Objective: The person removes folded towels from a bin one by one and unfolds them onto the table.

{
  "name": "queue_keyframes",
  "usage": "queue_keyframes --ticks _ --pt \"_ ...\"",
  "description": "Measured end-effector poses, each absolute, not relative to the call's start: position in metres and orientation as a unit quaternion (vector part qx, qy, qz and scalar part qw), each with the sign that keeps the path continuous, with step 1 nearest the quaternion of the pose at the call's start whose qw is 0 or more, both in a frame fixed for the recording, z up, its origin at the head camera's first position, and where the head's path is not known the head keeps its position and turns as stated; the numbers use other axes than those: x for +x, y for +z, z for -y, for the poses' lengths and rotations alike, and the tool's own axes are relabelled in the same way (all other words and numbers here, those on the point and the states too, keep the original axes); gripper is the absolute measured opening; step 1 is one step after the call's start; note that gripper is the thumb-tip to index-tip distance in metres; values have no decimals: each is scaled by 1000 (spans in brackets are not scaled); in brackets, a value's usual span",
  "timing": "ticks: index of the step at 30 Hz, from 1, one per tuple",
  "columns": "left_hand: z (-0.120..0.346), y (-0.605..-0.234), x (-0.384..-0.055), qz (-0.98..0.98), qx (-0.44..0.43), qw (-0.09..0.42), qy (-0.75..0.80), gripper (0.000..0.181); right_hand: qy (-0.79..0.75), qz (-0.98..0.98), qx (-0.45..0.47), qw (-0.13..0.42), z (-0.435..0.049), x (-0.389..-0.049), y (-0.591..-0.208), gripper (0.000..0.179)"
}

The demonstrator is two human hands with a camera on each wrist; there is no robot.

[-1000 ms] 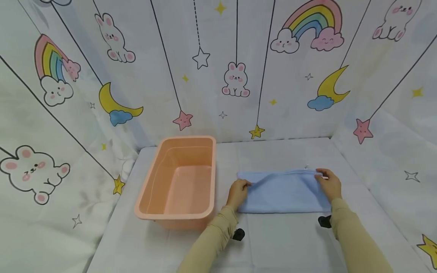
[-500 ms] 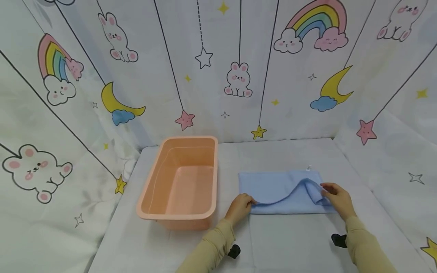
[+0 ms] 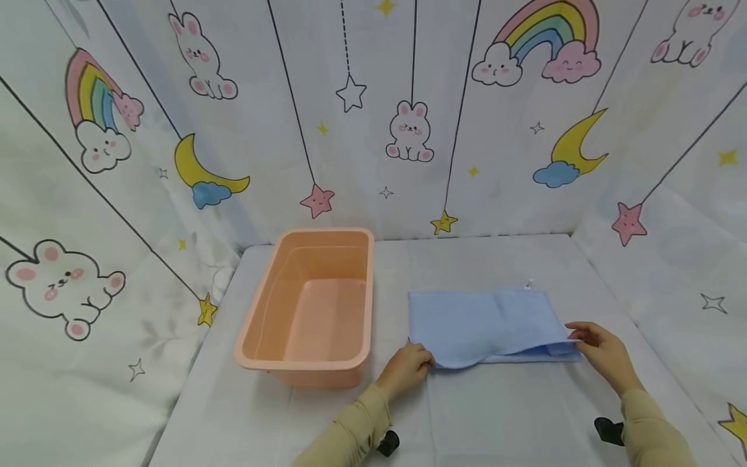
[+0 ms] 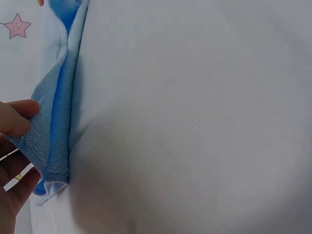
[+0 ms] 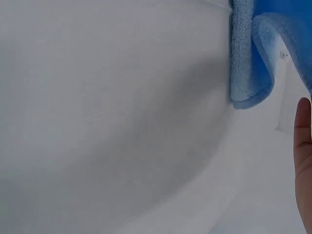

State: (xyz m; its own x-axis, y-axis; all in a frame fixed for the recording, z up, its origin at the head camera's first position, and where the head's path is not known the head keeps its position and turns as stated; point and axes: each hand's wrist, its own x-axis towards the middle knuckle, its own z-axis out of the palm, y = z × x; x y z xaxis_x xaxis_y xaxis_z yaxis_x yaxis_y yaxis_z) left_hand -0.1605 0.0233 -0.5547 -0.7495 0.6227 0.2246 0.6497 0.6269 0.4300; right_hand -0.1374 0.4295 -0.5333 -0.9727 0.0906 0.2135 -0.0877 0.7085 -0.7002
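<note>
A light blue towel, folded into a wide rectangle, lies on the table in the head view. My left hand pinches its near left corner; the left wrist view shows the thumb on top of the fleecy towel and other fingers beneath. At the near right corner my right hand pinches the top layer, holding it slightly raised over the layer below. In the right wrist view the towel hangs in a loose curve, and only part of the right hand shows at the edge.
A peach plastic basin stands on the white-covered table, left of the towel. Behind and at both sides hangs a white curtain printed with rabbits, stars and rainbows. A small tag shows at the towel's far edge.
Both hands have drawn the towel's top layer from the far edge toward the near edge, laying it over the lower layer. The right hand has also moved rightward.
</note>
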Motion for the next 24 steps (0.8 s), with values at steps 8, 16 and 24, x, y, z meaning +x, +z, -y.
queue_keyframes --ticks 8,16,24 --pt "-13 -554 -149 891 -398 5 -216 16 358 930 0 78 -436 -111 -551 29" --pt "-8 -556 -132 865 -454 -10 -213 17 314 944 4 104 -439 -83 -561 33" --pt "-4 -557 -114 843 -496 5 -207 17 276 959 -25 60 -439 -54 -563 25"
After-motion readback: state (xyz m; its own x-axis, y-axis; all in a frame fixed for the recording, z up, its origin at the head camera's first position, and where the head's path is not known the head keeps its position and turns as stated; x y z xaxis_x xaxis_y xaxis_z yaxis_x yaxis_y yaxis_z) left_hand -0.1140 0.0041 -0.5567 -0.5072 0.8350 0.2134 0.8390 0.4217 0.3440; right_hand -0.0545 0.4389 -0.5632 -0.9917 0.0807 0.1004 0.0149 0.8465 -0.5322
